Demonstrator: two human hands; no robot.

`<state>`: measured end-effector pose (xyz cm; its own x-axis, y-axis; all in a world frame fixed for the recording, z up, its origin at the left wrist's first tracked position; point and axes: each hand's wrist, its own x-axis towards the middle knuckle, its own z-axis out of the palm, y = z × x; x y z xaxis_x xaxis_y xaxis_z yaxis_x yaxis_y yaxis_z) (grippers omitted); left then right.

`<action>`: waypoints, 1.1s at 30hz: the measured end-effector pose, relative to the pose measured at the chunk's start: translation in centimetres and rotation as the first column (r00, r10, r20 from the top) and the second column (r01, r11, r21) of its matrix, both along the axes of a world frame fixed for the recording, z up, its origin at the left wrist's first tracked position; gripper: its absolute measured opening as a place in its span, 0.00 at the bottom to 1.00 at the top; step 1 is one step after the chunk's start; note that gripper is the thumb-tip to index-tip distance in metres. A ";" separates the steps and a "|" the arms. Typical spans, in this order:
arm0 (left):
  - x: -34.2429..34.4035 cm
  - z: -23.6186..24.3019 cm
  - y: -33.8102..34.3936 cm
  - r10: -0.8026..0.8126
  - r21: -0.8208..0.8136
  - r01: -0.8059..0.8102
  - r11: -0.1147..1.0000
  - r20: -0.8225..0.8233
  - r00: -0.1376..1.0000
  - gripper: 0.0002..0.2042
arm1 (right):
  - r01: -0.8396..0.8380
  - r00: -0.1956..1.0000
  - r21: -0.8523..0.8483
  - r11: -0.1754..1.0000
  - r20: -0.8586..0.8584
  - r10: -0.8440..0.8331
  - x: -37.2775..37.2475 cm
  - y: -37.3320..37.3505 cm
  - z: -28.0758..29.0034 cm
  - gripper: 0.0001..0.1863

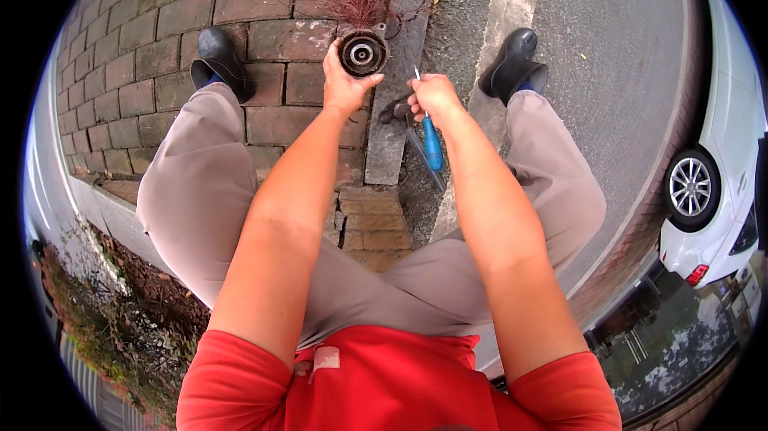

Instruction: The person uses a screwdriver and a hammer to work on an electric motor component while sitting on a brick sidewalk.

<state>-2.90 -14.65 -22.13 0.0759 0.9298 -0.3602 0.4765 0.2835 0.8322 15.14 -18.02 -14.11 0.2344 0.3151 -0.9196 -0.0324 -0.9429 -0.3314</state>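
Observation:
My left hand [346, 85] grips the near-left side of a round dark metal motor part [362, 53], fingers curled around its rim. Its round opening faces up and shows lighter rings around a dark centre. A tangle of thin reddish wires [356, 0] lies just beyond it. To the right, my right hand [437, 97] is closed on a screwdriver [433, 148]. The blue handle hangs toward me, and a thin metal end pokes out past my fingers on the far side. Beside that hand, a dark lumpy object [392, 111] rests on the kerb, its kind unclear.
A stone kerb [388, 147] runs between red brick paving [264, 39] on the left and grey asphalt [608, 55] on the right. My dark shoes [220, 63] stand on either side. A white car [720, 151] is at the far right, shrubs [112, 295] at the lower left.

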 end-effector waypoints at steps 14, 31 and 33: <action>0.6 2.2 0.9 -0.008 -0.193 -0.012 0.981 -0.101 0.995 0.59 | -0.041 0.880 -0.043 0.998 -0.476 0.015 -4.3 -1.4 8.2 0.28; 0.8 1.1 0.4 0.026 -0.123 -0.027 0.992 -0.016 1.000 0.59 | -0.792 0.559 0.150 0.592 0.569 0.603 -0.3 2.4 11.3 0.20; 0.8 1.1 0.5 0.017 -0.129 -0.020 0.991 -0.023 1.000 0.59 | -0.783 0.560 0.113 0.612 0.557 0.613 0.0 2.8 10.9 0.21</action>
<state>-2.13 -14.18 -20.99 0.0495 0.8766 -0.4787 0.4878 0.3971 0.7774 15.13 -15.22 -3.16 0.1344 0.7958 -0.5904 0.8098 -0.4316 -0.3974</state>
